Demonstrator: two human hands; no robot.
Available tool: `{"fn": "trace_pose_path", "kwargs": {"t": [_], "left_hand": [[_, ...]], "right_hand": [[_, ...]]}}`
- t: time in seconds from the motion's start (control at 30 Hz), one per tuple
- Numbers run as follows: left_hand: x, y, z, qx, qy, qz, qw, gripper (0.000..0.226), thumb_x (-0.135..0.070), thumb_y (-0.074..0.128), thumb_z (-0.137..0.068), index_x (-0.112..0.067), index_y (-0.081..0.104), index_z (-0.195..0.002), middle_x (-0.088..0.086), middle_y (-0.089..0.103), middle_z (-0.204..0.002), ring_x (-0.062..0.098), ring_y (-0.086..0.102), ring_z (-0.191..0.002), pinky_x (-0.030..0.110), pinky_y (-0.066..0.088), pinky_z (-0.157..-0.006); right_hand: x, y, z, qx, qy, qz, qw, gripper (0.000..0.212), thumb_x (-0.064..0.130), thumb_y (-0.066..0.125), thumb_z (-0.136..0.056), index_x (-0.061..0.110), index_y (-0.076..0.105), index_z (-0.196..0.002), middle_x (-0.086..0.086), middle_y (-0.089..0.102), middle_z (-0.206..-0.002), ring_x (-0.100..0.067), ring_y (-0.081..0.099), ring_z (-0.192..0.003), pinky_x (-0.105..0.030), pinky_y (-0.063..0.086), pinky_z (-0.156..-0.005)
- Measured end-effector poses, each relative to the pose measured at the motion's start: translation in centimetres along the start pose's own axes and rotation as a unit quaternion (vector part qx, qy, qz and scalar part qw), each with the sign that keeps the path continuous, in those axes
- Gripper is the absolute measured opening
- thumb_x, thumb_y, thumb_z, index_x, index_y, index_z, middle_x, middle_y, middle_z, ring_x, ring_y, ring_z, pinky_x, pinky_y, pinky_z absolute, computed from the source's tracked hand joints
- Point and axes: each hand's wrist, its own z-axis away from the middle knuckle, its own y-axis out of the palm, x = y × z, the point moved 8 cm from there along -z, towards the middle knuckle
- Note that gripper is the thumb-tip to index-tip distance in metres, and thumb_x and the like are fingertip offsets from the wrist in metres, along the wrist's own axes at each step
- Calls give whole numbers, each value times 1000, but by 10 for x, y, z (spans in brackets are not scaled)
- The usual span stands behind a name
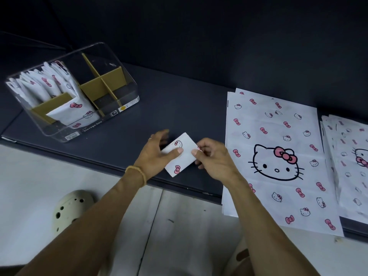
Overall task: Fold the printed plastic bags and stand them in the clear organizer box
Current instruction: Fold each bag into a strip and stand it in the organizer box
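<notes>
Two hands [157,156] [213,156] pinching folded bag [185,150] (box [119,108] reads "Storage box")

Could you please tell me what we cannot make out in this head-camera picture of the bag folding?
- Second stack of flat bags: cut off by the right edge.
- Count of folded bags in the organizer box: they overlap one another.
- Small label print on the box front: too small to read.
- Far side of the folded bag: hidden under the left hand and right hand.

We look forward and steeply down from a single head-worn wide-angle camera, close above the dark table [179,100], its near edge crossing our view diagonally.
</notes>
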Motion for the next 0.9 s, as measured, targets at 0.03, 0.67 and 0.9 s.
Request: {"fn": "trace_pose_path", "kwargs": {"t": [0.03,0.67,0.9], "left_hand": [[1,0,2,28,-22,48,998,34,-23,73,-84,-16,61,-115,-2,66,-113,13,63,-100,19,50,-80],[32,-148,87,-263,-144,242,923,15,-11,60,-94,-16,67,-82,5,68,-73,14,63,-59,22,52,-54],[68,-205,109,-325,-162,277,890,11,-17,60,-94,-10,68,-93,7,69,-81,19,66,-72,22,49,-59]], "right_hand": [[6,-1,2,-2,-15,-29,999,15,11,63,-94,18,60,-81,-4,69,-79,-6,62,-59,-23,55,-59],[107,88,13,23,-58,-157,986,8,13,65,-91,19,70,-87,-1,70,-72,-11,63,-59,-22,52,-56],[160,178,-18,68,-110,-51,990,14,14,64,-91,25,66,-84,9,71,-71,-5,64,-55,-20,52,-54]]}}
